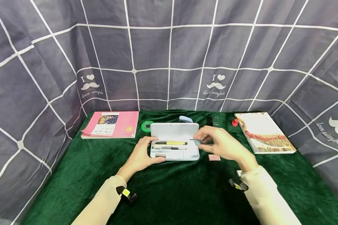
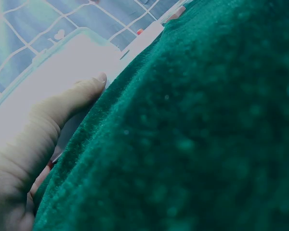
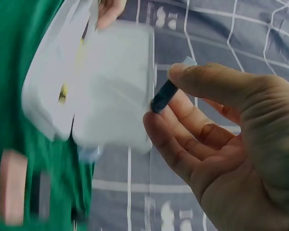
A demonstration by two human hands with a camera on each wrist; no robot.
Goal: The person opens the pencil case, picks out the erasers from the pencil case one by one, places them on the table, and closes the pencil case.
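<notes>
A white pencil case (image 1: 191, 154) lies open in the middle, its lid raised at the back. Inside it are a yellow-and-black pen (image 1: 171, 143), a clear-and-black pen (image 1: 170, 148) and a small grey piece (image 1: 160, 155) at the front left. My left hand (image 1: 143, 153) grips the case's left end, the thumb (image 2: 82, 98) along the front edge. Above the case's right end, my right hand (image 1: 221, 142) pinches a small dark blue-grey block (image 3: 164, 95) with a pale end between thumb and fingers. Its exact kind is unclear.
A pink eraser (image 1: 214, 157) lies right of the case. Behind are a green tape roll (image 1: 147, 126) and a blue stapler-like object (image 1: 185, 119). A pink book (image 1: 129, 125) lies left; a white illustrated book (image 1: 266, 132) and a small red object (image 1: 235, 122) lie right.
</notes>
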